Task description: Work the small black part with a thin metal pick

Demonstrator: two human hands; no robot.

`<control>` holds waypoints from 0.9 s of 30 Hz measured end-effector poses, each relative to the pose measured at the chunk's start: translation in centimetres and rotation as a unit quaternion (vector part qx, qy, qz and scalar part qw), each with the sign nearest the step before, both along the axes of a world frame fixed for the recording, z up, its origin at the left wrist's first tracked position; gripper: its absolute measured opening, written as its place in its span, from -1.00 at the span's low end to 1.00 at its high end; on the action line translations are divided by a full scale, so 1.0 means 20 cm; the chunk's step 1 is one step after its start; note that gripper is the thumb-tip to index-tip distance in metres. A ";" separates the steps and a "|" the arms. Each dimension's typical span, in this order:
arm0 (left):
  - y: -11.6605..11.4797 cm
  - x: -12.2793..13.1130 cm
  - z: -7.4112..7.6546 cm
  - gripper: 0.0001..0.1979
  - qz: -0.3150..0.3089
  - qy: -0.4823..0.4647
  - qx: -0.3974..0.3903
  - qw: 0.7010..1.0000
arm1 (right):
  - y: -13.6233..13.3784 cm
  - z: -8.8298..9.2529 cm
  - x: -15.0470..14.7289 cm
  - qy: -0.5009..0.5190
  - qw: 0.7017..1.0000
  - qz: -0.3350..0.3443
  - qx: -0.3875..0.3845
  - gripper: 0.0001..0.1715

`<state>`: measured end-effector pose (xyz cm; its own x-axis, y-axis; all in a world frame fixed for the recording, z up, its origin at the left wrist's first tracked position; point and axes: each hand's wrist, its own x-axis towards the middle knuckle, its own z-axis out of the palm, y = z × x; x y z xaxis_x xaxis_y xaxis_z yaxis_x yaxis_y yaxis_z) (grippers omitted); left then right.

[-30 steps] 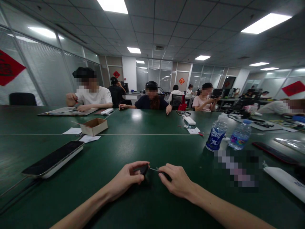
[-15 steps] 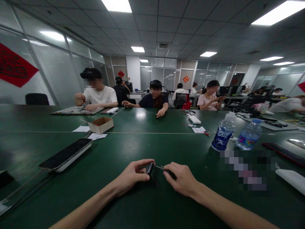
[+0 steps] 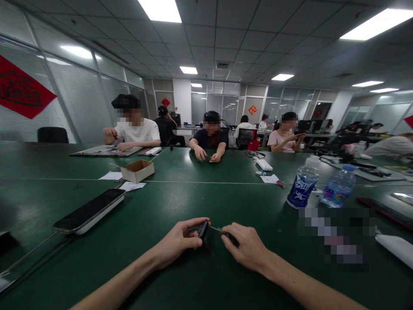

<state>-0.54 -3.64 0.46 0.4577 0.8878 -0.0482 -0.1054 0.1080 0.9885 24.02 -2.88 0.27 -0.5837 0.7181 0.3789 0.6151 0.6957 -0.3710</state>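
Between the thumb and fingers of my left hand [image 3: 181, 239] is a small flat black piece [image 3: 203, 230], held on edge above the table; its exact kind does not show. My right hand [image 3: 247, 246] is closed around the dark handle of a screwdriver [image 3: 230, 236]. The thin metal shaft points left, and its tip meets or nearly meets the right face of the black piece. My fingers hide most of the handle.
On the green table [image 3: 174, 198] stand a small cardboard box [image 3: 138, 171], a phone on a white block [image 3: 90, 211], and two bottles, one blue-labelled [image 3: 302, 183] and one clear [image 3: 338, 187]. A white power bank [image 3: 263, 164] lies farther back. Co-workers sit across the table.
My hands keep the same hold, with the screwdriver still at the black piece. The view has tipped up slightly. The co-worker opposite has brought both hands together over a small dark thing.
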 end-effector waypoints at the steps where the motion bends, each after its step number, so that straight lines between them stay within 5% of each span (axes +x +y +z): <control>1: 0.00 0.00 0.00 -0.32 -0.001 0.001 0.000 1.000 | 0.00 0.00 0.00 -0.001 1.000 -0.002 0.000 -0.78; 27: 0.01 -0.01 -0.01 -0.35 -0.024 0.013 -0.001 1.000 | 0.01 -0.03 0.00 -0.019 0.999 -0.012 0.022 -0.78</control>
